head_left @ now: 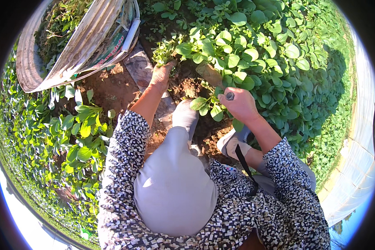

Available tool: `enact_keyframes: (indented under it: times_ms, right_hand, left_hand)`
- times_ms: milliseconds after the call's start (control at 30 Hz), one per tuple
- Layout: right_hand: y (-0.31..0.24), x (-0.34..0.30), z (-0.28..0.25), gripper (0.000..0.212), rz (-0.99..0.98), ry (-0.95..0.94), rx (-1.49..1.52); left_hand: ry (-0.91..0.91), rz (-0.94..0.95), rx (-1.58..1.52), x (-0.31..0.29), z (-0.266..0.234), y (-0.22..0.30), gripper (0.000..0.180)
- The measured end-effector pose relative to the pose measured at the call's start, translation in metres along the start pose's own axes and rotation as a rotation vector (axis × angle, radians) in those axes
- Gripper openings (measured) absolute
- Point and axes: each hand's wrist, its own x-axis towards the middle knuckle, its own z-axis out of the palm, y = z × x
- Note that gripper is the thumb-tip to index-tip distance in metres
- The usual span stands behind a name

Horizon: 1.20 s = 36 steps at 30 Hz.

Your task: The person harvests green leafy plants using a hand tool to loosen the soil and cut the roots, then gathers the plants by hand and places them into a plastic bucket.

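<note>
My left hand (161, 76) is closed around a bunch of small leafy greens (164, 53), just above the bare soil. In my right hand (241, 105) is the handle of a trowel (210, 74) with a flat, brownish blade. The blade points up and left, its tip among the broad-leaved green plants (231, 50). A short gap of dark, loosened soil (186, 88) lies between the left hand and the blade. Leaves hide part of the blade's lower edge.
A dirty, whitish ribbed tub (81, 46) with greens inside stands at the far left. Leafy plants (81, 137) grow on the left. My shoes (185, 114) rest on the soil between the plants. Pale plastic sheeting (360, 146) runs along the right side.
</note>
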Motion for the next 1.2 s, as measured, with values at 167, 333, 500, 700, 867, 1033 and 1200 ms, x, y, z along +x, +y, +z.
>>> enact_keyframes:
  times_ms: [167,333,500,700,867,1033,1200]
  right_hand:
    - [0.009,-0.013,0.000,0.031,0.011,0.031,0.045]
    - [-0.002,-0.014,-0.002,0.033,-0.013,-0.042,0.070]
    - [0.016,-0.005,0.019,0.033,-0.022,0.011,0.201]
    - [0.004,0.001,0.060,0.032,-0.012,0.169,0.226]
    - [-0.003,0.019,0.057,0.033,0.011,0.095,0.090]
    - [0.013,-0.002,0.037,0.034,0.025,0.010,0.194]
    - [0.022,-0.006,0.043,0.032,-0.037,0.090,0.174]
  left_hand:
    - [-0.028,0.134,0.156,-0.003,0.031,-0.019,0.040]
    - [-0.064,0.353,1.124,0.025,0.045,-0.017,0.051]
    - [-0.136,0.416,1.564,0.017,0.080,0.009,0.036]
    - [-0.069,0.389,1.607,0.019,0.070,0.005,0.031]
    - [-0.045,0.413,1.400,0.017,0.062,-0.004,0.035]
    - [0.197,0.415,-0.067,0.019,0.032,-0.028,0.033]
    - [0.078,0.293,-0.276,0.026,0.029,-0.040,0.026]
